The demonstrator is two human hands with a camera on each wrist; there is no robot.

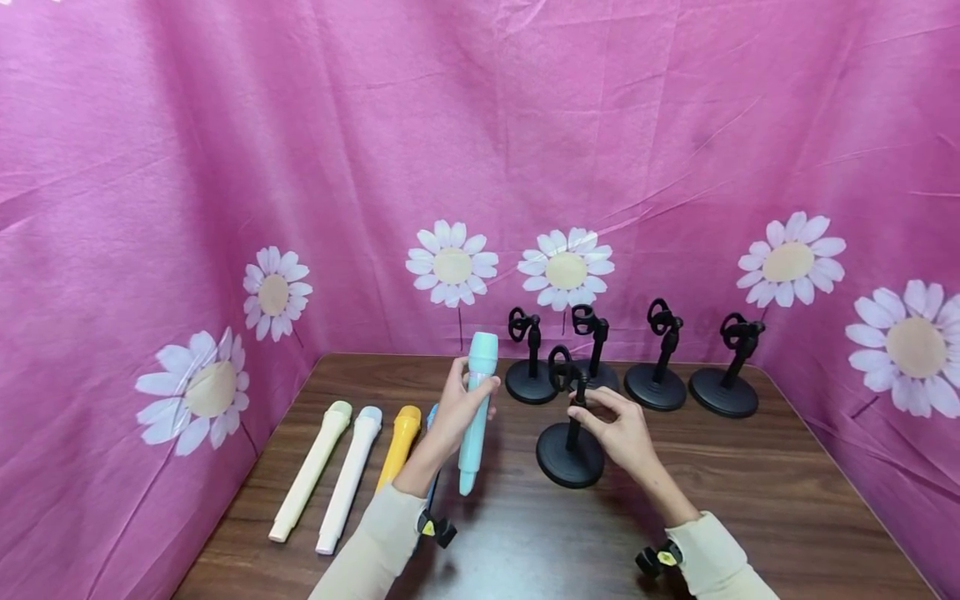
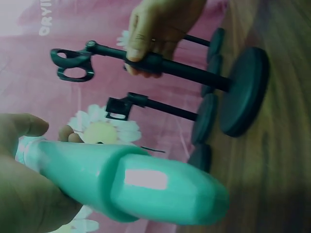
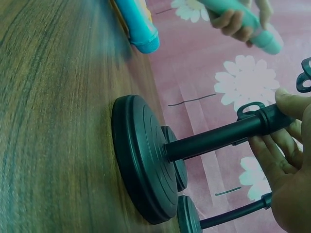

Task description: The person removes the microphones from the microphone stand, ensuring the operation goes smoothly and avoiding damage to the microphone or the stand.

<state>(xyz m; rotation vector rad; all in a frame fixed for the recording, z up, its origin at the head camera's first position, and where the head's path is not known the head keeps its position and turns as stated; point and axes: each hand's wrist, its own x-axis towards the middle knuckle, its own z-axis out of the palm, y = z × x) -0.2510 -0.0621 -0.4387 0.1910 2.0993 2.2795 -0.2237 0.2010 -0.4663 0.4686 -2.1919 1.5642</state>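
Note:
My left hand (image 1: 457, 404) grips a mint-green microphone (image 1: 472, 433) around its upper body, head end up, above the table. In the left wrist view the microphone (image 2: 160, 187) fills the foreground, fingers and thumb wrapped behind it. To the right, my right hand (image 1: 618, 429) pinches the post of a black microphone stand (image 1: 572, 454) between thumb and fingers, just below its ring holder (image 1: 560, 368). That stand's round base is upright, close over or on the wood, as the right wrist view shows the base (image 3: 141, 160) near the tabletop.
Pale yellow (image 1: 311, 471), white (image 1: 350, 479) and orange (image 1: 400, 442) microphones lie on the left of the wooden table (image 1: 510, 550), with a blue one (image 3: 138, 26) partly behind my left arm. Several more black stands (image 1: 656, 387) line the back, before a pink flowered cloth (image 1: 480, 150).

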